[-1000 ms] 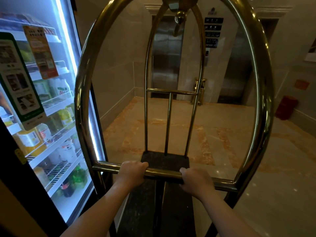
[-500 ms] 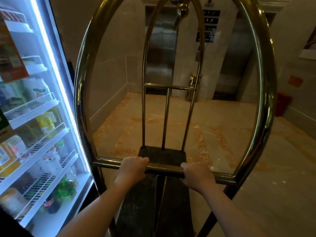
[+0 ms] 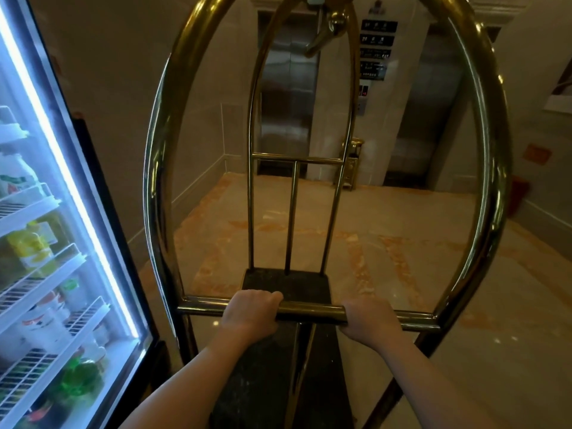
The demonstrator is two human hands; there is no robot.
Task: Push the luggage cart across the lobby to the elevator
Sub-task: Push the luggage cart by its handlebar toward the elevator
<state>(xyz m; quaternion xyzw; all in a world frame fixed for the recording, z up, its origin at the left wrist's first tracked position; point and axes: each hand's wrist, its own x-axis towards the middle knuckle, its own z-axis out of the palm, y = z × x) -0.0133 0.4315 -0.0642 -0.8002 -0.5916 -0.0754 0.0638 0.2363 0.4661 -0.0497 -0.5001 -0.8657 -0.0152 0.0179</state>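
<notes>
A brass luggage cart (image 3: 154, 187) with tall arched hoops and a dark carpeted deck (image 3: 288, 286) fills the middle of the head view. Nothing lies on the deck. My left hand (image 3: 250, 314) and my right hand (image 3: 368, 320) both grip the cart's near crossbar (image 3: 309, 309), side by side. Straight ahead, seen through the hoops, are two steel elevator doors, the left elevator door (image 3: 288, 88) and the right elevator door (image 3: 430, 106), both closed, with a call panel (image 3: 362, 103) on the wall between them.
A lit glass-door drinks fridge (image 3: 62, 243) stands close on the left, near the cart's left hoop. A brass bin (image 3: 351, 168) stands between the elevators. A red object (image 3: 520, 193) sits by the right wall. Polished marble floor (image 3: 387, 218) stretches ahead.
The cart and I have rolled forward past the fridge, which has slid left and out of frame. The elevators look nearer. Both hands keep the same grip.
</notes>
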